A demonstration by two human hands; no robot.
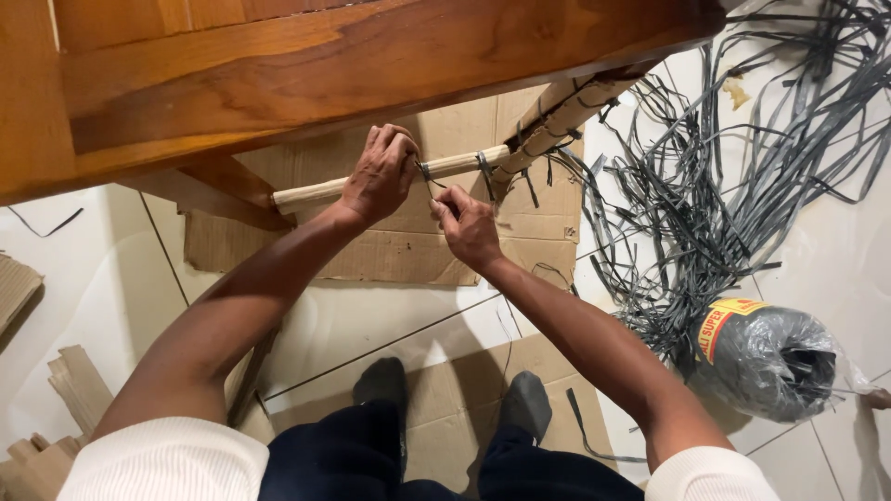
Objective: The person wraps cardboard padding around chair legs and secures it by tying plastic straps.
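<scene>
Under the brown wooden frame (306, 65), my left hand (379, 176) is wrapped around a pale round rail (311, 192), fingers curled over it in a firm grip. My right hand (467, 225) sits just beside it, a little lower, with thumb and forefinger pinched shut on a thin dark strip (429, 176) that runs up to the rail between my 2 hands. Another dark strip is already looped around the rail near where it meets a slanted leg (566, 109), which carries several dark bindings with loose ends sticking out.

Flat cardboard (408, 246) lies on the white tiled floor (111, 269) below the rail, and a second sheet is under my 2 dark-socked feet (385, 382). To my right, a tangled heap of grey strips (742, 176) spreads across the tiles, well apart from my hands. Near it lies a roll of grey strip in clear plastic (770, 357) with a red and yellow label. Cardboard scraps (79, 385) lie at my left.
</scene>
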